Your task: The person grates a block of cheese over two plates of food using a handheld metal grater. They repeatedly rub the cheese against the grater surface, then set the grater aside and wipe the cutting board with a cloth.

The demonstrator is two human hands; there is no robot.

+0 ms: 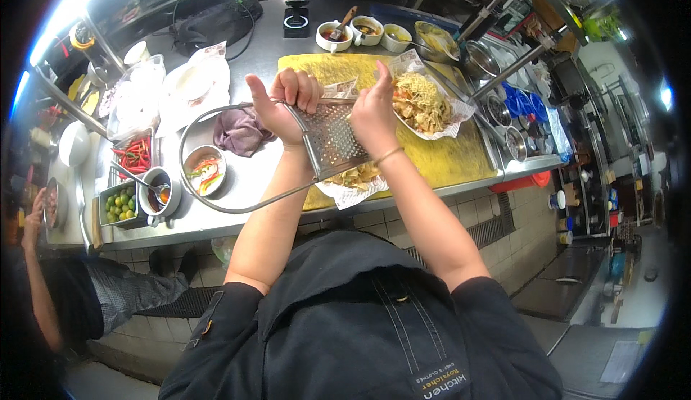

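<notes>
My left hand [289,100] grips the frame of a flat metal grater [337,135] at its left end, where a large wire loop handle reaches out to the left. At the grater's right end, my right hand [376,119] is closed, thumb raised, against its face; a small pale bit shows at its fingers, too little to identify. Below the grater, a paper-lined portion of chips [353,177] is partly hidden. A second paper-lined dish of chips topped with grated cheese [424,100] stands to the right. Both are on a yellow cutting board [459,157].
Left are a purple cloth [243,130], a bowl of sliced peppers [205,170], red chillies [133,154], small limes [120,204] and a cup with a spoon [159,192]. Sauce cups [334,37] line the back. A co-worker's hand [33,219] is at far left.
</notes>
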